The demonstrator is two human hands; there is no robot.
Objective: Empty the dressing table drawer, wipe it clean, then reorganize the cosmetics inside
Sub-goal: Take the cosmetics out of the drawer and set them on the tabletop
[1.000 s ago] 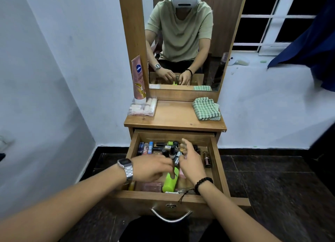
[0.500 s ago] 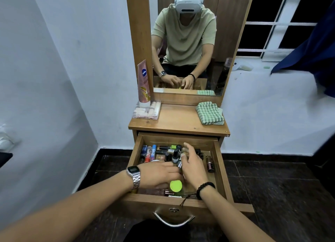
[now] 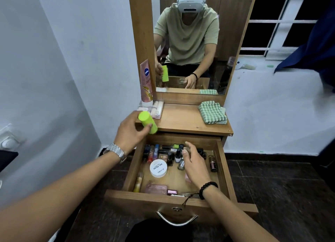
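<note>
Head view. Small wooden table [image 3: 184, 118] set against a pale wall, tall mirror [image 3: 192, 42] rising from its back edge, dark tiled floor [image 3: 281, 187] below, barred window [image 3: 282, 21] and a dark blue cloth [image 3: 315, 49] to the right. On the tabletop: a pink tube [image 3: 146, 82] standing on its cap at the back left atop a clear pack of small pale items [image 3: 155, 108], and a folded green checked cloth [image 3: 212, 112] at the right. Reflected in the mirror, a seated person in a pale green shirt wearing a white headset.

Drawer [image 3: 154, 199] pulled fully out beneath the tabletop, curved metal handle [image 3: 176, 220] at its front. Inside — nail polish bottles and lipsticks [image 3: 168, 153] crowded along the back, a round white jar [image 3: 158, 168] left of centre, a brown bottle [image 3: 213, 163] by the right wall, a yellowish tube [image 3: 138, 183] along the left wall, a pink case [image 3: 155, 189] at the front.

Left hand [image 3: 130, 131], wristwatch on, raised above the drawer's back left corner at the tabletop's front edge, fingers curled round a bright green cylinder [image 3: 147, 122] — tilted, flat end toward the camera. Right hand [image 3: 194, 164], beaded bracelet at the wrist, low over the drawer's right half, fingers loosely spread and holding nothing, tips near the bottles at the back; contact with them not clear.
</note>
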